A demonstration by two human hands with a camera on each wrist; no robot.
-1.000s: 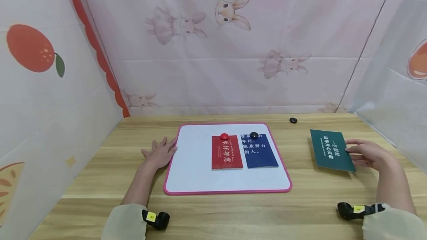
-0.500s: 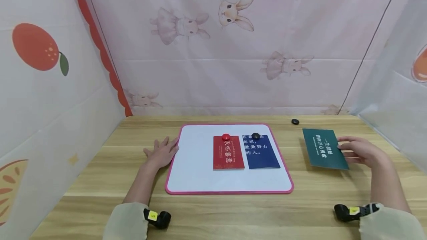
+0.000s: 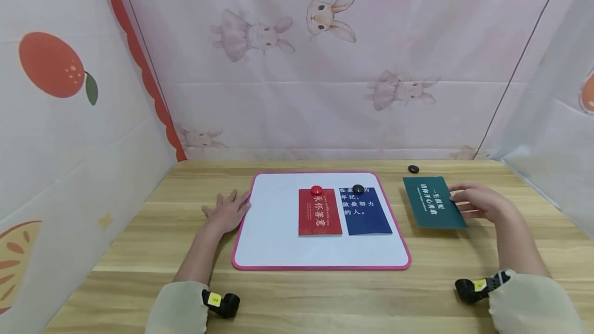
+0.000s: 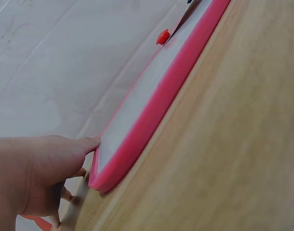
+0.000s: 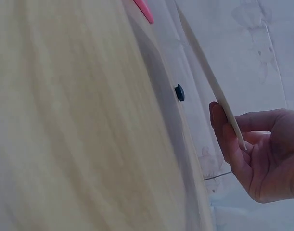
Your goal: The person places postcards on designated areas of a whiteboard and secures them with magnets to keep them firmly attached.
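My right hand (image 3: 478, 202) pinches a dark green card (image 3: 433, 204) with white lettering by its right edge. In the right wrist view the card (image 5: 211, 79) is seen edge-on above the table, thumb on one face and fingers behind the other. Spread-fingered, my left hand (image 3: 226, 214) rests on the table, its thumb touching the left rim of a pink-framed whiteboard (image 3: 269, 231). On the board lie a red card (image 3: 319, 215) under a red round magnet (image 3: 316, 189) and a navy card (image 3: 367, 220) under a black round magnet (image 3: 358, 188).
A loose black magnet (image 3: 413, 169) lies on the wooden table (image 3: 325, 300) near its back edge, beyond the green card. A printed rabbit backdrop (image 3: 287, 117) rises behind the table, with white sheets (image 3: 83, 169) at both sides.
My right hand has carried the green card leftward, closer to the whiteboard. The left hand stays at the board's rim, and the whole head view has shifted slightly.
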